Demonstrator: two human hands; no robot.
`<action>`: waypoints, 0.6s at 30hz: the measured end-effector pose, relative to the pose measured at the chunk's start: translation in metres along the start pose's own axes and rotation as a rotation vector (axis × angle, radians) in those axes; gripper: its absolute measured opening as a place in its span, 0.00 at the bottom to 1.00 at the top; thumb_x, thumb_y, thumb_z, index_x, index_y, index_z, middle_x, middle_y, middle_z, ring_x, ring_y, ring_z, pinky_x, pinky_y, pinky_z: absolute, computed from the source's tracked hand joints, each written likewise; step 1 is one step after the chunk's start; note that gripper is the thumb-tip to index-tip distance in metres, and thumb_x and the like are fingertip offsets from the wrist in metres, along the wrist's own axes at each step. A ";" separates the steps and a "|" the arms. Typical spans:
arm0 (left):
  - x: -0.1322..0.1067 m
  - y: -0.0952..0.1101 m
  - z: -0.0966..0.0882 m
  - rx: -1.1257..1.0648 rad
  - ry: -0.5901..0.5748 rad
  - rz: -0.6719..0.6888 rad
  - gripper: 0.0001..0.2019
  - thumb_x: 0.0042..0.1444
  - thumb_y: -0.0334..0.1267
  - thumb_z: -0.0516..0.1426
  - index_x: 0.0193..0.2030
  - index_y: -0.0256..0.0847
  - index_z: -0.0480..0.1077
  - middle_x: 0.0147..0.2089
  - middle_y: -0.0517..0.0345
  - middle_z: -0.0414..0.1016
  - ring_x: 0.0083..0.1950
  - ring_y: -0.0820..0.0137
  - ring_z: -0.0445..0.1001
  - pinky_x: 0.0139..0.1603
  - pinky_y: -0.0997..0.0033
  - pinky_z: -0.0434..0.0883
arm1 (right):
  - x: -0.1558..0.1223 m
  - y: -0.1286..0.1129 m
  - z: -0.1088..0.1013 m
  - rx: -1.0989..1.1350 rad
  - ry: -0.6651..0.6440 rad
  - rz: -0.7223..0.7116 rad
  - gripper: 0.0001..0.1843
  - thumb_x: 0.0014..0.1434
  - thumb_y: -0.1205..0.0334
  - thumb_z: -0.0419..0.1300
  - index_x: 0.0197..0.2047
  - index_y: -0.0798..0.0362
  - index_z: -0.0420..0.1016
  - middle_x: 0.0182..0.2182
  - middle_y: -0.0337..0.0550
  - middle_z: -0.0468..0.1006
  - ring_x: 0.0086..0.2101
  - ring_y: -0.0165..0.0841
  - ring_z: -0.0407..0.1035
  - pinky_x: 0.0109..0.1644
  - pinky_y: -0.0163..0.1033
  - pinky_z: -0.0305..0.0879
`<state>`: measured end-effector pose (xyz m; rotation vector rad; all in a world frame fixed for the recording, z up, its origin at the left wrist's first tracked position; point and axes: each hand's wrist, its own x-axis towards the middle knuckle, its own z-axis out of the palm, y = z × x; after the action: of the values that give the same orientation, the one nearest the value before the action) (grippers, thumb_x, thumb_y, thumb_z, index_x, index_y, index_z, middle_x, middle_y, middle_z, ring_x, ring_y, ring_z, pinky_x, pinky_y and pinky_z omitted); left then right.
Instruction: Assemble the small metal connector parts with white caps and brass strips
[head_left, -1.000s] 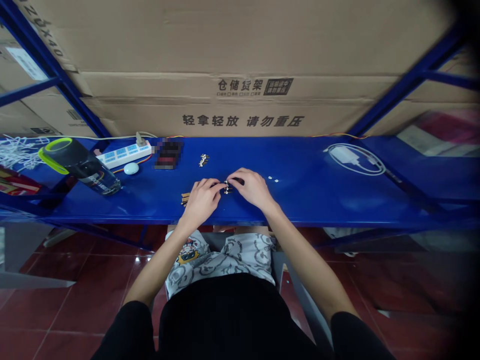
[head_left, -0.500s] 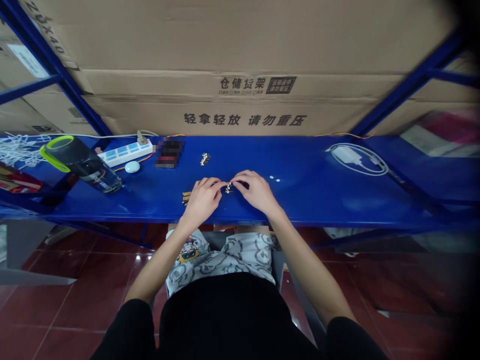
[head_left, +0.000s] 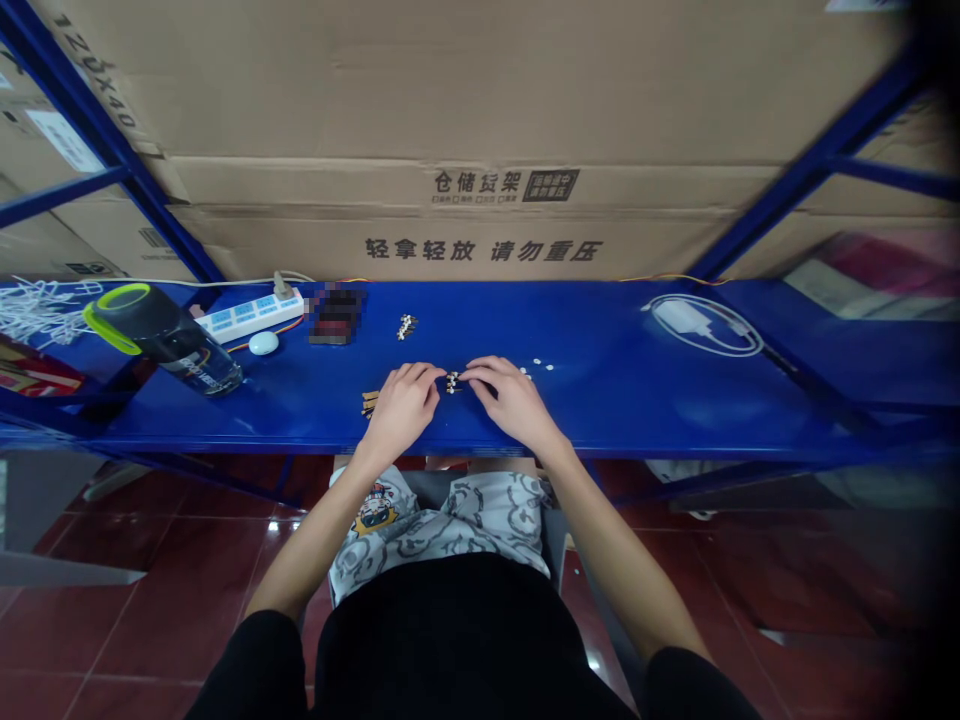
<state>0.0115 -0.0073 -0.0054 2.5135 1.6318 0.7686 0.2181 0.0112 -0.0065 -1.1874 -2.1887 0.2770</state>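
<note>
Left hand [head_left: 403,408] and right hand [head_left: 514,403] stay curled, fingertips pinching a small black-and-white component [head_left: 453,382] at frame centre.

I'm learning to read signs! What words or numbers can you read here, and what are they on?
"轻拿轻放 请勿重压" on the cardboard carton.
"仓储货架" above that, on the same carton.
Too small or blurred to read: the black stamp beside it, the white label at far left, the water bottle print.
</note>
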 end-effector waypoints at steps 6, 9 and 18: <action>0.001 -0.001 0.001 0.006 -0.006 0.003 0.15 0.68 0.28 0.51 0.57 0.42 0.73 0.56 0.54 0.78 0.55 0.60 0.74 0.57 0.57 0.69 | -0.001 0.000 0.000 0.009 -0.003 -0.009 0.17 0.71 0.64 0.50 0.48 0.46 0.81 0.52 0.44 0.79 0.52 0.41 0.73 0.57 0.49 0.69; 0.001 -0.001 0.000 0.008 -0.007 0.004 0.15 0.68 0.29 0.51 0.57 0.42 0.73 0.56 0.53 0.78 0.55 0.60 0.74 0.57 0.58 0.70 | -0.002 -0.002 -0.001 0.012 0.008 -0.001 0.17 0.71 0.63 0.50 0.49 0.46 0.81 0.52 0.45 0.79 0.52 0.41 0.73 0.57 0.49 0.70; -0.002 0.000 0.004 0.122 0.040 -0.012 0.17 0.69 0.30 0.50 0.60 0.38 0.72 0.67 0.48 0.71 0.69 0.56 0.67 0.71 0.49 0.61 | -0.015 0.001 -0.005 -0.266 -0.074 0.086 0.25 0.72 0.62 0.47 0.68 0.55 0.68 0.68 0.52 0.67 0.64 0.50 0.64 0.67 0.61 0.61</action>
<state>0.0127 -0.0081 -0.0100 2.5829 1.7566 0.7443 0.2272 -0.0009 -0.0095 -1.4380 -2.2951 0.0663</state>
